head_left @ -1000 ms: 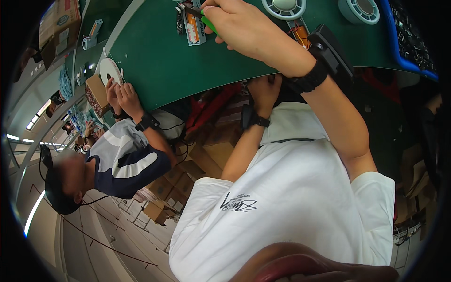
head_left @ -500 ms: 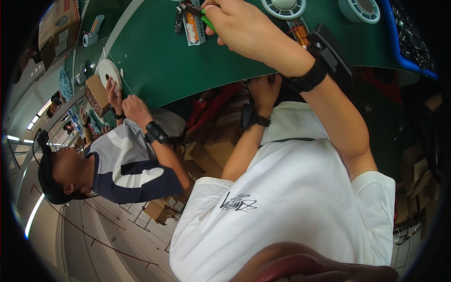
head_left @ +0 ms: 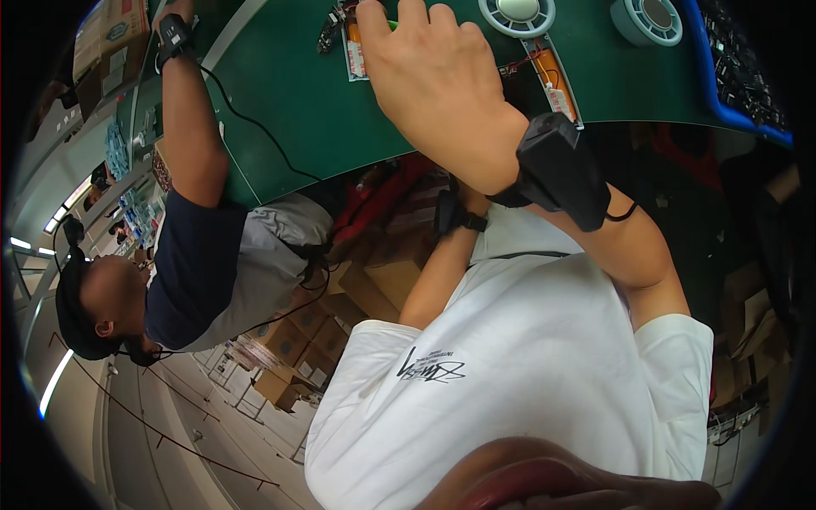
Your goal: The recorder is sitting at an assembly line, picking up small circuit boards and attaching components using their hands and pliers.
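Your right arm [head_left: 642, 255] bends at the elbow, and its bare forearm slants forward and inward across your front. Your right hand [head_left: 446, 93] reaches out at the far end, palm down, with the back of the hand uppermost and the knuckles arched. Your fingers [head_left: 374, 34] point ahead to the upper edge of the view; their tips are mostly hidden, so how firmly they close cannot be told. Your left arm [head_left: 435, 276] stays low and close to your trunk, the forearm angled forward. Your left hand [head_left: 473, 200] sits near your lap, largely covered by your right forearm, its finger pose hidden.
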The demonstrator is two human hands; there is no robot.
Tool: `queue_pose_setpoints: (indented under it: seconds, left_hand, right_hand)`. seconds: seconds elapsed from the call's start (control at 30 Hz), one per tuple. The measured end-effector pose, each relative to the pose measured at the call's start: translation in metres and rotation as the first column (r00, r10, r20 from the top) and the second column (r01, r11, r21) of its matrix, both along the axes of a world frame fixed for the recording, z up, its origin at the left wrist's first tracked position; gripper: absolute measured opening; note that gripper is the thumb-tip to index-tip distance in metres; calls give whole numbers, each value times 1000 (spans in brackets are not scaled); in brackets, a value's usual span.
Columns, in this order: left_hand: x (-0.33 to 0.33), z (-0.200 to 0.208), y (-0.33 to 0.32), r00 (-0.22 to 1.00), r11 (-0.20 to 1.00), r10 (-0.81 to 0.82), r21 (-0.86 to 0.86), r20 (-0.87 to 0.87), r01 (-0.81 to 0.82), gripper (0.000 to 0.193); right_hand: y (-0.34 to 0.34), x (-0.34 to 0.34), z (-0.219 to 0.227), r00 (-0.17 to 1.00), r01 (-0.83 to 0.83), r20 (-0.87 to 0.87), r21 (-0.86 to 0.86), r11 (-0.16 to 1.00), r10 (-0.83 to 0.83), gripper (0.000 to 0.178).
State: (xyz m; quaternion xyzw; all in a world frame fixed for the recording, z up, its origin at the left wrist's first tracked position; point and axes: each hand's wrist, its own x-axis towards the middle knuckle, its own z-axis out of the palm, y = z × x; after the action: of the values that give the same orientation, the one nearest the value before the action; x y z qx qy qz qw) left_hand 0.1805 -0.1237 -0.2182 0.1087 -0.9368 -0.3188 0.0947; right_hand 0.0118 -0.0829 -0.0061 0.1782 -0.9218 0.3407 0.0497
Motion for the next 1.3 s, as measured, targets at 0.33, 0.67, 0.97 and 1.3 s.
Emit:
queue_pose_setpoints:
  seconds: [0.33,0.67,0.97,1.3]
  left_hand:
    - [-3,8,2,998,990,66,127,3,-66,23]
    - [-2,8,-2,999,998,16,56,41,-18,20]
    - [-10,16,-4,999,999,11,51,30,-13,16]
    - [-12,9,-4,988,997,34,64,148,-44,32]
  right_hand:
    - [47,-2,-14,949,-311,-81,-419,853,306,10]
    - [24,-25,-27,918,-350,-273,-222,910,286,14]
    - [16,-39,-30,914,-406,-101,-183,895,394,15]
    - [17,-52,-33,915,-395,-149,-142,908,374,19]
